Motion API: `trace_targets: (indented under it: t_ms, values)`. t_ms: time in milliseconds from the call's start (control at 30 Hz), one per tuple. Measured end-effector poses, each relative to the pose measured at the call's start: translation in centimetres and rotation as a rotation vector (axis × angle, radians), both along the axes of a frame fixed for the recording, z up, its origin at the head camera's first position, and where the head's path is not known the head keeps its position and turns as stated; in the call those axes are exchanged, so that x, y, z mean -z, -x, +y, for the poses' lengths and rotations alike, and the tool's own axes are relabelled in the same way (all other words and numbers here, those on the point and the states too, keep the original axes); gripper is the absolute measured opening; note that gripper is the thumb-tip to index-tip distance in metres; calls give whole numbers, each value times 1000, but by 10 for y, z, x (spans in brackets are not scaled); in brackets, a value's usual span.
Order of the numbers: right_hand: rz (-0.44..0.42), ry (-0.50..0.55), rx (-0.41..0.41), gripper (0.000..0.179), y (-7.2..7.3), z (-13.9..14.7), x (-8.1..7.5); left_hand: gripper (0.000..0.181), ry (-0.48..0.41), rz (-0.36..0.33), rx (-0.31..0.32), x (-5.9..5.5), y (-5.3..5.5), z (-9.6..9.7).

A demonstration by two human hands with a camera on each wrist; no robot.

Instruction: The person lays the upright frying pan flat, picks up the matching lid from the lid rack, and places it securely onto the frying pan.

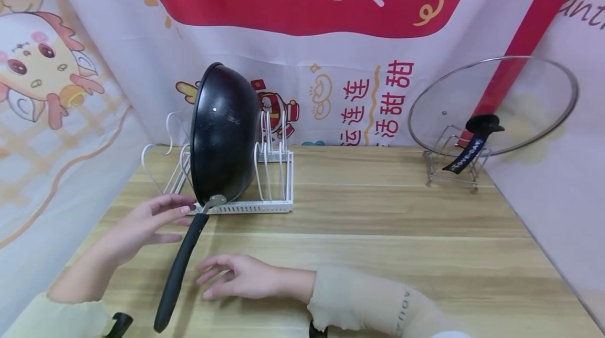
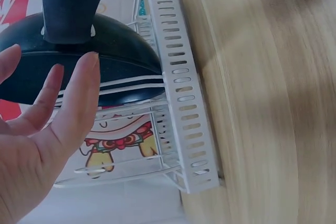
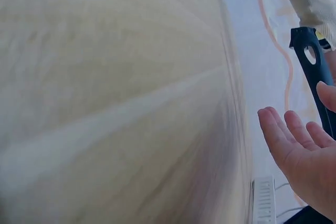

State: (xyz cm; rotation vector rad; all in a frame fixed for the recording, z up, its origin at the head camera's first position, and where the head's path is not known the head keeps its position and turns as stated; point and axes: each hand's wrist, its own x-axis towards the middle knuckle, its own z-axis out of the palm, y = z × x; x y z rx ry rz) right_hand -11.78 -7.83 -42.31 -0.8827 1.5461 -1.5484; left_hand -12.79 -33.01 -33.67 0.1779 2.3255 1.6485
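A black wok (image 1: 224, 133) stands on its edge in a white wire rack (image 1: 257, 207), its long black handle (image 1: 180, 275) slanting down toward me. My left hand (image 1: 153, 217) is just left of where the handle joins the wok, with fingers loosely extended. In the left wrist view, those fingers (image 2: 79, 103) show in front of the wok and hold nothing; whether they touch it I cannot tell. Right of the handle, my right hand (image 1: 241, 276) hovers over the table, fingers relaxed and apart from the handle. The right wrist view shows its palm (image 3: 315, 174) bare.
At the back right, a glass lid (image 1: 439, 96) with a black knob and strap leans upright in a small metal wire stand (image 1: 449, 174). A wooden tabletop (image 1: 359, 212) lies under everything. Printed cloth (image 1: 302, 49) hangs behind and at the sides.
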Motion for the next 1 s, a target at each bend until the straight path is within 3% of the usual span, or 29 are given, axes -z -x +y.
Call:
trace_targets:
  t_ms: [167, 300, 633, 1000]
  values:
    - [-127, 10, 1, 50, -6, -8, 5, 52, -45, -98, 34, 6, 3, -6]
    - [-268, 8, -23, 47, -9, -11, 9, 55, -26, -153, 45, 9, 4, -5]
    - [-290, -14, -34, 47, -20, -22, 3, 60, -52, -202, 67, 16, 7, -2]
    - [-409, 35, 8, 36, -23, -33, -4, 65, -48, -235, 113, 17, 8, -4]
